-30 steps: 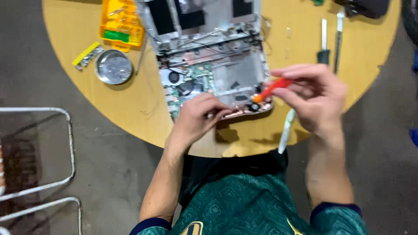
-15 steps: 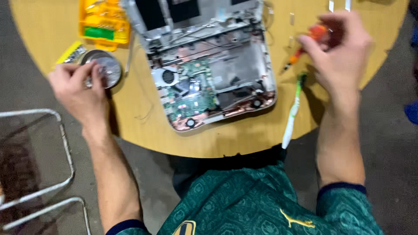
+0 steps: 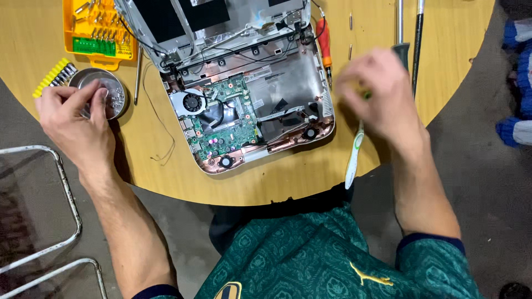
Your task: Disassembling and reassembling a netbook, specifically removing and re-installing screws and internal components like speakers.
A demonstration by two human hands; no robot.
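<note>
- The small round silver metal tin (image 3: 111,94) sits on the round wooden table (image 3: 166,166) just left of the opened laptop, and the left hand (image 3: 72,119) covers its lower left part, so what's in it is hard to read, just some tiny shiny bits.
- Being round, the tin has no long axis; its open side faces up.
- It looks like a shallow dish, shiny grey, rim visible on the right.
- Left hand's fingers (image 3: 91,94) are pinched together at the tin, touching it; can't tell if anything's between them.
- Right hand (image 3: 382,97) is blurred, loosely curled over the table right of the laptop; can't say if it's gripping anything.
- The white opened laptop chassis with green circuit board (image 3: 244,111) is cut off at the top.
- An orange-handled screwdriver (image 3: 324,41) lies along the laptop's right edge; a yellow plastic bit case (image 3: 97,27) lies above the tin.
</note>
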